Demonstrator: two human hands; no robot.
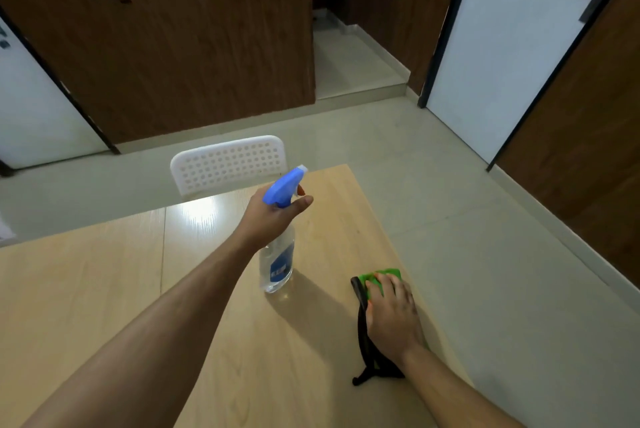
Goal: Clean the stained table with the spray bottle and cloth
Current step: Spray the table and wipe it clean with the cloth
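Both hands busy: left (273, 216) grips spray bottle (278, 247), right (393, 315) presses cloth (379, 275).

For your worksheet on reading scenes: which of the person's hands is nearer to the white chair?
Left. The left hand, gripping the spray bottle, is just in front of the white chair; the right hand presses the green cloth farther back.

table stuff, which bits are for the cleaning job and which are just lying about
For the job:
- clear plastic spray bottle with blue trigger head, gripped by the left hand
- green cloth, pressed under the right hand
- light wooden table

Just lying about:
- black strap beside the cloth
- white perforated plastic chair behind the table
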